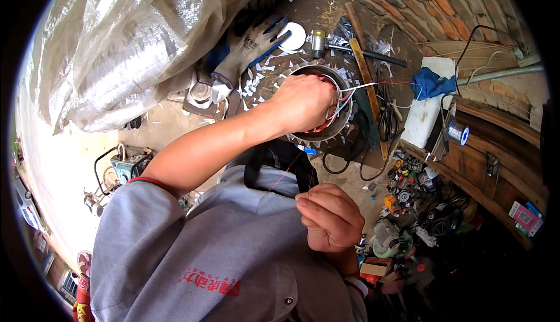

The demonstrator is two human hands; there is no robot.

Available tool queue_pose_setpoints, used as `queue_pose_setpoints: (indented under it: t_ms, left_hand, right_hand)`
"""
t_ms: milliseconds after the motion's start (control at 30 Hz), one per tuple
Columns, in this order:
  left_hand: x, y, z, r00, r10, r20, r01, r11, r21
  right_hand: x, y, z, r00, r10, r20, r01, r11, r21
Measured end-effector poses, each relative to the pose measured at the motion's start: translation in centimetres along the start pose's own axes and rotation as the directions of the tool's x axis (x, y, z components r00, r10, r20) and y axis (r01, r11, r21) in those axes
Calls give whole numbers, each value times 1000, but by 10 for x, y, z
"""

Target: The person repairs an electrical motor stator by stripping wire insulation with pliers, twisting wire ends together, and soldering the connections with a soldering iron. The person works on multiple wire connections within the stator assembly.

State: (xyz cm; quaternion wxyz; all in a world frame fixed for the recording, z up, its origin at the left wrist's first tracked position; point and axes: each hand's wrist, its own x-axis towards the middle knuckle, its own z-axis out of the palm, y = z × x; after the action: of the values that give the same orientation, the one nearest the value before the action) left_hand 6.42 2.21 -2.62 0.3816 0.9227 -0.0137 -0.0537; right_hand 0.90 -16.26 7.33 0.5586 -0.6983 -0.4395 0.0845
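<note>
A round metal motor stator [352,116] with a toothed rim sits on the workbench ahead of me. Red and white lead wires [337,110] curve inside it, and some run off to the right. My left hand [311,101] is closed in a fist over the stator's opening; whatever its fingers grip is hidden underneath. Closer to my chest, my right hand [331,216] pinches thumb and forefinger together on a thin reddish wire [304,176], which is barely visible. A second fine strand [284,175] crosses in front of my shirt.
White paper scraps, a grey-blue work glove [248,51] and a white disc [293,36] lie beyond the stator. A wooden-handled tool [364,74] and black cables are to its right. A solder spool [458,132] hangs farther right, above piled parts [408,196]. Plastic sheeting [134,48] bulges at left.
</note>
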Motion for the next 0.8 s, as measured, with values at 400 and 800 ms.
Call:
queue_pose_setpoints:
  t_ms: [400, 800]
  left_hand:
    - [0, -1, -2, 990, 125, 70, -128, 991, 40]
    - [-49, 6, -50, 970, 216, 115, -191, 962, -195]
  right_hand:
    - [-15, -2, -2, 999, 39, -22, -39, 999, -16]
    - [-42, -8, -14, 998, 33, -57, -37, 997, -68]
